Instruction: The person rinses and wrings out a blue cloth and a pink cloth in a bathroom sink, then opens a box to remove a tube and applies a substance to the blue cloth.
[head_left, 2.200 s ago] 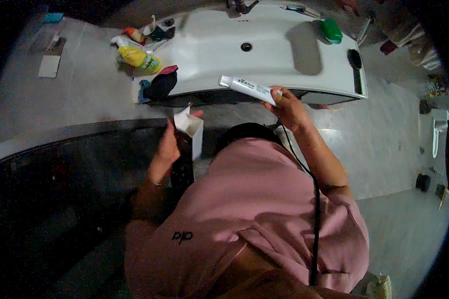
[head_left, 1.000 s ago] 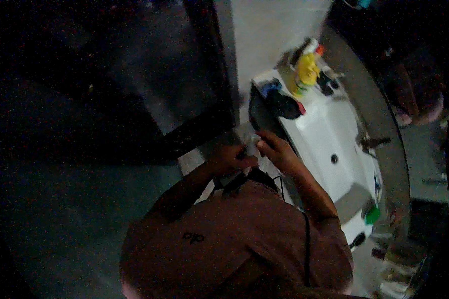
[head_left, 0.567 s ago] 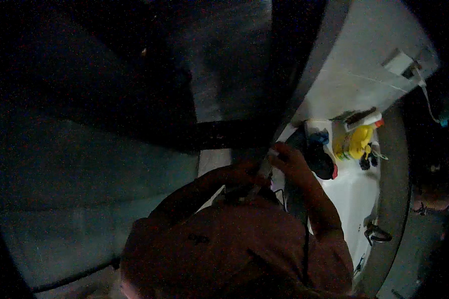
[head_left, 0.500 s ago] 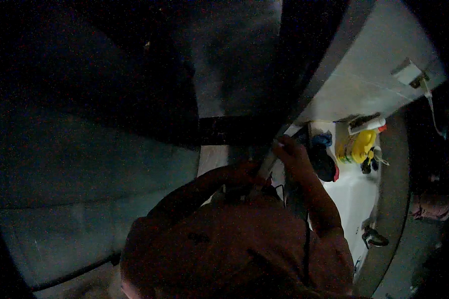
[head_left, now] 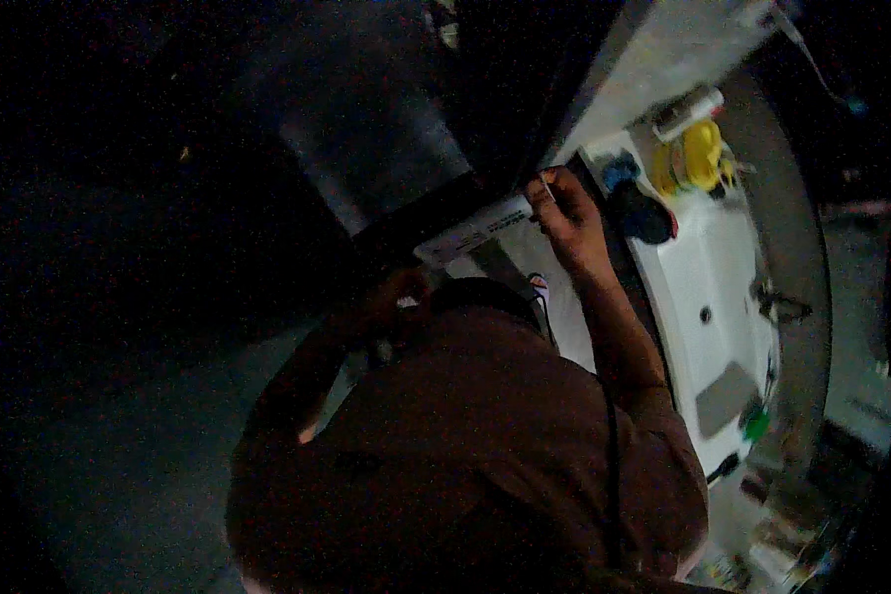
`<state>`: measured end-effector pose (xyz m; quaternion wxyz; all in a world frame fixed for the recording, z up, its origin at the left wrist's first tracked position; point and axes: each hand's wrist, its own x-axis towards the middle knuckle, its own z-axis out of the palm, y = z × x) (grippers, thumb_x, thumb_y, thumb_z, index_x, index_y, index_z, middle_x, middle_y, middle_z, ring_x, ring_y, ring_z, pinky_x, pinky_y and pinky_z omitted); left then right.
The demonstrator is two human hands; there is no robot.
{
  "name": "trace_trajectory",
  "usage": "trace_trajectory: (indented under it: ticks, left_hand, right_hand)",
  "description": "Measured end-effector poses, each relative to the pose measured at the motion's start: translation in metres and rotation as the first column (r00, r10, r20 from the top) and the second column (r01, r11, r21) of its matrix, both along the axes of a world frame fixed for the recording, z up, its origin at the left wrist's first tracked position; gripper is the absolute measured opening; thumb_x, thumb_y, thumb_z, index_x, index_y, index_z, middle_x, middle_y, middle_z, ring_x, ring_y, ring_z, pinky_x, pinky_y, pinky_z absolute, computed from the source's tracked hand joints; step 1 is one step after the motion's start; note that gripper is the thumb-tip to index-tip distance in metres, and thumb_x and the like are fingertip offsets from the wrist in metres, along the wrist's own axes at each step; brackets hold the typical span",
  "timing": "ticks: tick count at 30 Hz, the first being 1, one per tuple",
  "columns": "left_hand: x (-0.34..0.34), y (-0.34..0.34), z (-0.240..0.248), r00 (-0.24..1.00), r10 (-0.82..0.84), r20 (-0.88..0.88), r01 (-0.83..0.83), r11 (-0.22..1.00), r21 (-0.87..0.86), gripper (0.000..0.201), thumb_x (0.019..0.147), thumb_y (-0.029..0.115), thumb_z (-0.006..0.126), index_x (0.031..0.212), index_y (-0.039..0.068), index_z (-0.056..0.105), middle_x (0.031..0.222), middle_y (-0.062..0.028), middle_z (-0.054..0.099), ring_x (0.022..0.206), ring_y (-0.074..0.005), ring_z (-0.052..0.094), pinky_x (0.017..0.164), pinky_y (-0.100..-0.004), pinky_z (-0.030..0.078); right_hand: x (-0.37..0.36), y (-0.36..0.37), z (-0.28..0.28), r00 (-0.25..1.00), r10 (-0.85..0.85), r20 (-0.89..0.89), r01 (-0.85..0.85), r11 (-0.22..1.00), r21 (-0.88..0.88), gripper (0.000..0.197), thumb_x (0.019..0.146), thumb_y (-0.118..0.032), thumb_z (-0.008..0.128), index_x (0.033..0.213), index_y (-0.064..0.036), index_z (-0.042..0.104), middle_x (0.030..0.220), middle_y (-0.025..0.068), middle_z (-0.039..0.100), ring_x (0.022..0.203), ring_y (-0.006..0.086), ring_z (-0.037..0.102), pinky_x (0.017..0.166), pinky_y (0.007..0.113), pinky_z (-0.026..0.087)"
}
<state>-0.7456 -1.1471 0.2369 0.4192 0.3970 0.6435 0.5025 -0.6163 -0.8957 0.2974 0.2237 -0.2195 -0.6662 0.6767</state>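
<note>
We can read no word or number here. We do see dark print (head_left: 506, 225) along the white tube (head_left: 457, 238), heavier toward its upper right end and finer toward the other, but dimness and blur keep us from making out any character.

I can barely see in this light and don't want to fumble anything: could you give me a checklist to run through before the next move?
1. Right hand gripping the white tube: ok.
2. Tube apart from the white basin: ok, a gap shows between them.
3. Left hand and what it holds: cannot tell; it is in deep shadow, with only a small pale patch showing.
4. Tube's cap closed: cannot tell, too dim.
5. Basin drain uncovered: ok.
6. Light on the hands: not ok, very dark, especially at the left.
</note>
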Motion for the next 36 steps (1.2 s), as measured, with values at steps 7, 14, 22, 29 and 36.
trace_trajectory:
  ticks: [7,14,22,29,36]
  left_hand:
    - [-0.099,-0.187,0.094,0.872,0.177,-0.457,-0.034,0.952,0.304,0.045,0.072,0.034,0.074,0.101,0.007,0.053,0.102,-0.0119,0.050,0.094,-0.0257,0.050,0.085,-0.0422,0.040]
    - [-0.063,-0.135,0.167,0.467,0.330,-0.820,0.347,0.785,0.514,0.049,0.070,0.036,0.075,0.102,0.006,0.053,0.108,-0.0119,0.046,0.101,-0.0272,0.046,0.091,-0.0454,0.035]
    - [0.143,0.024,0.157,0.323,-0.166,-0.932,0.399,0.917,-0.025,0.063,0.064,0.027,0.075,0.115,0.004,0.045,0.110,-0.0142,0.049,0.104,-0.0323,0.050,0.088,-0.0474,0.039]
    - [0.254,0.098,0.110,0.502,-0.400,-0.767,0.451,0.878,-0.162,0.042,0.071,0.014,0.066,0.106,0.002,0.046,0.094,-0.0195,0.056,0.084,-0.0377,0.058,0.069,-0.0446,0.046]
    - [0.321,0.139,0.092,0.560,-0.529,-0.638,0.459,0.839,-0.293,0.039,0.075,0.018,0.064,0.107,0.003,0.048,0.093,-0.0213,0.059,0.086,-0.0390,0.058,0.070,-0.0433,0.047]
  right_hand:
    - [-0.085,-0.182,0.085,0.995,-0.102,-0.004,0.097,0.957,-0.275,0.023,0.089,-0.034,0.053,0.092,-0.0111,0.052,0.067,-0.0019,0.048,0.052,0.0053,0.038,0.046,0.021,0.027]
    - [-0.012,-0.198,0.108,0.959,-0.279,0.050,0.283,0.943,-0.175,0.029,0.089,-0.034,0.055,0.095,-0.0053,0.053,0.071,0.0004,0.054,0.059,0.0081,0.047,0.053,0.023,0.038]
    - [0.174,-0.143,0.087,0.924,-0.332,0.191,0.319,0.943,0.099,0.030,0.090,-0.032,0.056,0.091,-0.0016,0.052,0.070,0.0021,0.052,0.062,0.0097,0.047,0.055,0.023,0.039]
    - [0.303,-0.083,0.054,0.903,-0.358,0.238,0.295,0.919,0.262,0.033,0.086,-0.032,0.061,0.095,-0.0016,0.052,0.066,0.0052,0.047,0.060,0.0106,0.041,0.053,0.027,0.036]
    - [0.379,-0.042,0.021,0.967,-0.247,0.061,0.198,0.880,0.431,0.028,0.083,-0.024,0.063,0.098,-0.0034,0.053,0.075,0.0079,0.049,0.065,0.0169,0.044,0.057,0.029,0.037]
